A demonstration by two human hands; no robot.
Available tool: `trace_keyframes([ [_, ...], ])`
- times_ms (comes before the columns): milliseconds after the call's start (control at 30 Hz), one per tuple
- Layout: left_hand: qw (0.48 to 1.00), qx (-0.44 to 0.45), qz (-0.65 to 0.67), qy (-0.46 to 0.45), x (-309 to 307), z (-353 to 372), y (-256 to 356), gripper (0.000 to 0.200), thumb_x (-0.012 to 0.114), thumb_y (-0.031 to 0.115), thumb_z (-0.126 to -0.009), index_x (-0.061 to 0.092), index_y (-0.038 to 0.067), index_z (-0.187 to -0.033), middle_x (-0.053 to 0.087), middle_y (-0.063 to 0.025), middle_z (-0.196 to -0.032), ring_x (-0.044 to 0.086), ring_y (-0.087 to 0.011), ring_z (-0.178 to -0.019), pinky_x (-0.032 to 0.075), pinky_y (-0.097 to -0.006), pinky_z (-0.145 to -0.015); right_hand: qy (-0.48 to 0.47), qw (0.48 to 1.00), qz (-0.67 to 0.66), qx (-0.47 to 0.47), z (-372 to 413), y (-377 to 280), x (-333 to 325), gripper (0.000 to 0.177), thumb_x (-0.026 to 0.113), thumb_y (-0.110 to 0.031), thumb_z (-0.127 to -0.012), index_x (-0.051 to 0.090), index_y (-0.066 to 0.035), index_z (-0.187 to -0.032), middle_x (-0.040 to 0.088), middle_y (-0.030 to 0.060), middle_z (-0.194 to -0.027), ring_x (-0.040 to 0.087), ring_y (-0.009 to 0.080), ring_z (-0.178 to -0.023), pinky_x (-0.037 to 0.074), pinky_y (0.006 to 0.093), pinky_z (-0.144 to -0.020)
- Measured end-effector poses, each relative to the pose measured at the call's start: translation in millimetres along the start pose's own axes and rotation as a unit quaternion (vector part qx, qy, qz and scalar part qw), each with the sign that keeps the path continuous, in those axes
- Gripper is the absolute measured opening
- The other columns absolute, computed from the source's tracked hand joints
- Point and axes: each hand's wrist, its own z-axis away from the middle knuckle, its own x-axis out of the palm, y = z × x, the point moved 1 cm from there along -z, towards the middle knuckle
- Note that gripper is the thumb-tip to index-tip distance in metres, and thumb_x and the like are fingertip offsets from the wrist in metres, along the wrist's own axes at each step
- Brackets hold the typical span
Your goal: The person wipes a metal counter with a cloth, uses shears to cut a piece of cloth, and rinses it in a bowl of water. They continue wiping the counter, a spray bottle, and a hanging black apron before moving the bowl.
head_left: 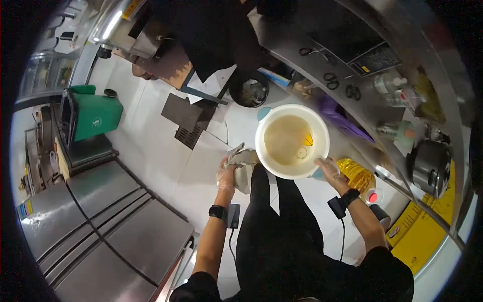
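A white bucket (pixel 322 132) with pale blue parts at its sides stands in front of my legs. Cloudy, brownish liquid (pixel 284 136) fills its lower part, and a small yellow piece (pixel 308 140) shows inside. My right hand (pixel 330 172), in a clear thin glove, grips the bucket's rim at the near right. Beside the bucket, my left hand (pixel 225 176), gloved the same way, is closed on a bunched grey-beige cloth (pixel 244 171). Part of the left fingers is hidden behind the cloth.
An oil bottle (pixel 356 173) and yellow boxes (pixel 422 229) stand at right, below a metal counter (pixel 297 53) with scissors and a dark pot (pixel 431 168). A black bin (pixel 249 89) is ahead; a green bin (pixel 98 117) and steel cabinet (pixel 115 221) lie left.
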Motion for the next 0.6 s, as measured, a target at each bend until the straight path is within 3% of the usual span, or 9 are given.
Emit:
trace_keyframes([
  [133,0.998,-0.047,0.033,0.023,0.3,-15.2,-8.8,0.055,0.062,0.009,-0.089,0.046,0.008,-0.141,0.063,-0.0103,-0.119,0.064,-0.0214,-0.102,0.055,-0.0337,-0.084,-0.056,0.997,0.036,-0.035,-79.2,62.3,25.4,0.064,0.059,-0.052,-0.089,0.062,0.002,-0.123,0.066,0.0166,-0.118,0.06,0.0295,-0.108,0.045,0.0399,-0.094],
  [200,0.992,-0.051,0.107,0.045,4.0,-22.7,-12.2,0.051,0.064,0.006,-0.083,0.056,0.008,-0.134,0.064,-0.0095,-0.114,0.063,-0.0205,-0.1,0.053,-0.0308,-0.086,0.019,1.0,0.015,-0.009,-97.5,66.2,45.0,0.06,0.058,-0.05,-0.089,0.064,0.001,-0.12,0.066,0.016,-0.116,0.06,0.0297,-0.107,0.045,0.0404,-0.093],
  [300,0.99,-0.044,0.129,0.026,13.4,-47.4,-25.9,0.052,0.063,0.004,-0.084,0.054,0.007,-0.135,0.064,-0.0098,-0.116,0.063,-0.021,-0.102,0.053,-0.0317,-0.088,-0.007,0.998,0.051,0.018,-131.8,74.2,53.7,0.055,0.066,-0.045,-0.087,0.066,0.001,-0.118,0.068,0.0155,-0.116,0.062,0.026,-0.108,0.046,0.0375,-0.096],
  [333,0.989,-0.035,0.142,0.006,15.6,-61.7,-34.2,0.052,0.062,0.002,-0.084,0.053,0.007,-0.135,0.064,-0.0102,-0.117,0.063,-0.021,-0.103,0.053,-0.0321,-0.089,-0.011,0.999,0.001,-0.035,-141.5,79.2,61.4,0.053,0.064,-0.046,-0.087,0.069,0.001,-0.111,0.069,0.0195,-0.113,0.062,0.0304,-0.108,0.046,0.0395,-0.096],
  [367,0.989,-0.039,0.14,0.002,21.2,-71.4,-39.6,0.052,0.062,0.002,-0.084,0.053,0.007,-0.135,0.064,-0.0102,-0.117,0.063,-0.021,-0.103,0.053,-0.0321,-0.089,-0.006,1.0,0.001,-0.03,-154.3,85.8,66.0,0.053,0.064,-0.046,-0.087,0.069,0.001,-0.111,0.069,0.0195,-0.113,0.062,0.0304,-0.108,0.046,0.0395,-0.096],
  [433,0.985,-0.039,0.166,-0.006,33.1,-91.7,-53.3,0.052,0.06,0.001,-0.085,0.052,0.005,-0.136,0.064,-0.0106,-0.117,0.063,-0.0213,-0.104,0.053,-0.032,-0.089,-0.02,0.982,0.177,-0.058,-187.8,98.4,72.5,0.051,0.059,-0.048,-0.087,0.07,-0.003,-0.109,0.068,0.0241,-0.109,0.062,0.0366,-0.105,0.046,0.0413,-0.095],
  [467,0.985,-0.043,0.164,-0.009,39.8,-97.0,-57.7,0.052,0.06,0.001,-0.085,0.052,0.005,-0.136,0.064,-0.0106,-0.117,0.063,-0.0213,-0.104,0.053,-0.032,-0.089,-0.018,0.983,0.176,-0.053,-204.7,116.7,75.7,0.051,0.059,-0.048,-0.087,0.07,-0.003,-0.109,0.068,0.0241,-0.109,0.062,0.0366,-0.105,0.046,0.0413,-0.095],
  [533,0.977,-0.011,0.205,-0.05,55.1,-115.7,-68.5,0.05,0.059,0.003,-0.086,0.051,0.003,-0.136,0.063,-0.0112,-0.12,0.061,-0.0218,-0.109,0.051,-0.0324,-0.094,-0.039,0.943,0.293,-0.153,-248.2,157.9,87.7,0.045,0.053,-0.045,-0.089,0.071,-0.006,-0.102,0.067,0.0235,-0.106,0.063,0.0385,-0.101,0.048,0.0432,-0.092],
  [600,0.975,-0.003,0.204,-0.088,67.2,-142.7,-85.3,0.051,0.059,0.008,-0.088,0.049,0.002,-0.138,0.062,-0.0123,-0.124,0.061,-0.0229,-0.111,0.051,-0.0336,-0.095,-0.05,0.947,0.283,-0.145,-274.6,172.1,102.7,0.041,0.051,-0.042,-0.09,0.07,-0.006,-0.099,0.068,0.0219,-0.106,0.063,0.0378,-0.099,0.048,0.0442,-0.09],
])
